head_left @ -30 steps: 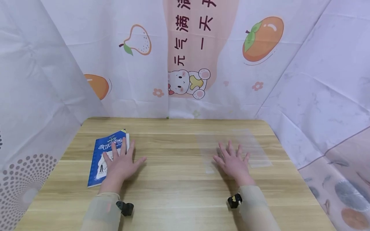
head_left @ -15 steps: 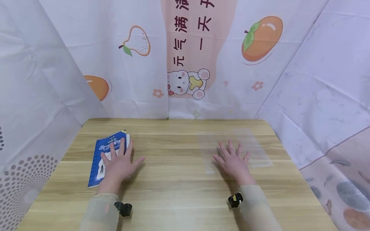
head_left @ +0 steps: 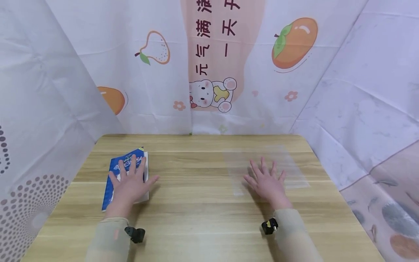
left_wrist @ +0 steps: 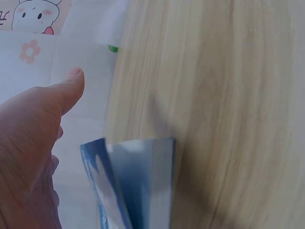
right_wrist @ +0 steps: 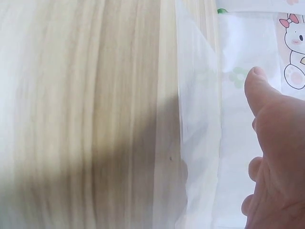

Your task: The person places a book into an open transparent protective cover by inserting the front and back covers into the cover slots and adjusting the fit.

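Note:
A blue paperback book (head_left: pixel 107 194) with white title lettering lies at the left of the table. My left hand (head_left: pixel 128 187) is over it with fingers spread, hiding part of the cover; whether it touches cannot be told. In the left wrist view the book's front cover (left_wrist: pixel 101 169) stands slightly raised from the pages. A clear plastic sheet (head_left: pixel 296 174) lies on the right side. Above it my right hand (head_left: pixel 269 185) also has its fingers spread and grips nothing. The right wrist view shows the thumb apart from the plastic sheet (right_wrist: pixel 196 95).
Both things lie on a wood-grain table (head_left: pixel 196 214). White curtains with fruit prints (head_left: pixel 157 87) hang behind its far edge, and more cloth hangs at both sides. A small black camera is strapped to each wrist.
My left hand has shifted a little to the left over the book. The book's cover looks more raised, with pages showing at its right. My right hand has barely moved.

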